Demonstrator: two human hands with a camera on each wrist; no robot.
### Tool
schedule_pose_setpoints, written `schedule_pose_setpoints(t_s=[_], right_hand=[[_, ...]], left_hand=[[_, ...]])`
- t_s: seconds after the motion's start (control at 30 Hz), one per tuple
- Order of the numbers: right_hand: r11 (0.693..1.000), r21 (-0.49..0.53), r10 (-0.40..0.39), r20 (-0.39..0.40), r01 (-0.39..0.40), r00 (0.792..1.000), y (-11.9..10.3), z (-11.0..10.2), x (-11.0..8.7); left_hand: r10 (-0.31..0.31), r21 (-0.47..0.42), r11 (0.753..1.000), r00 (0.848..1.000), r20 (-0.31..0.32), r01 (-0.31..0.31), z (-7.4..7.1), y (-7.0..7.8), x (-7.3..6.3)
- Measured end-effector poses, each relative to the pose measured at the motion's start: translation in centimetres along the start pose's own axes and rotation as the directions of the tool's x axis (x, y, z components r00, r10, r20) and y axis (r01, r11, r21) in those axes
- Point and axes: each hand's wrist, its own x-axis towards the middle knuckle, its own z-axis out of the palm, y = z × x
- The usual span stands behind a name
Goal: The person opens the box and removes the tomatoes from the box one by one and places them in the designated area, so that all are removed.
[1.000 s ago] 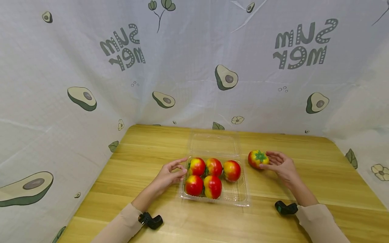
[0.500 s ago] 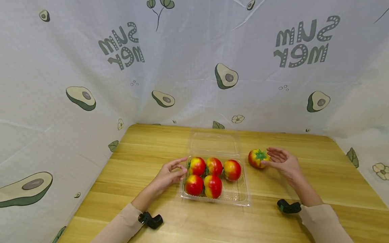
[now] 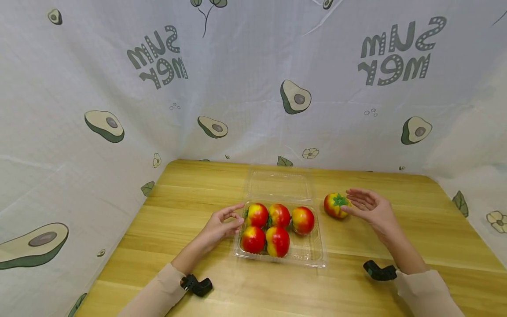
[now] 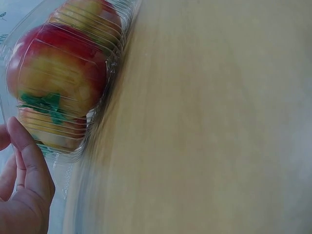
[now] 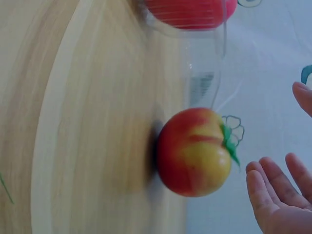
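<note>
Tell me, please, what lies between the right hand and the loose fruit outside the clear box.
Nothing: the right wrist view shows a bare gap between the right hand and the loose fruit.

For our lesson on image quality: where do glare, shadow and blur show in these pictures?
Head view: bright highlights on the fruits in the clear tray, pale sheen on the near tabletop; left wrist view: light streaks along the tray's ribbed wall, blurry wood grain; right wrist view: soft-edged shadow by the loose fruit.
</note>
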Motion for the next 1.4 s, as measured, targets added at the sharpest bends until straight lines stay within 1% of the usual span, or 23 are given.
schedule_pose_setpoints(t_s=[0.27, 0.47, 0.63, 0.83, 1.13, 1.4], right_hand=[[0.993, -0.121, -0.012, 0.004, 0.013, 1.0, -1.2, 1.2, -0.3], [0.989, -0.139, -0.044, 0.039, 0.049, 0.998, -2.1, 2.7, -0.5], [0.982, -0.182, -0.03, 0.059, 0.04, 0.998, -2.7, 3.7, -0.8], [0.982, -0.184, -0.017, 0.075, 0.031, 0.997, -3.2, 4.5, -1.0], [0.98, -0.197, -0.021, 0.114, 0.043, 0.993, -4.1, 6.0, -1.4], [0.974, -0.224, 0.001, 0.159, 0.035, 0.987, -4.2, 7.6, -1.9]], left_hand=[[0.005, 0.006, 1.0, 1.0, -0.004, -0.005, 0.1, 0.1, -0.1], [0.007, 0.001, 1.0, 1.0, -0.001, -0.007, 0.1, 0.2, -0.1], [0.005, 0.0, 1.0, 1.0, 0.0, -0.005, 0.1, 0.2, -0.1], [0.004, 0.006, 1.0, 1.0, -0.002, -0.004, 0.1, 0.1, 0.0], [0.008, 0.005, 1.0, 1.0, 0.001, -0.008, 0.0, 0.1, 0.0], [0.001, 0.0, 1.0, 1.0, 0.002, -0.001, 0.0, 0.0, 0.0]])
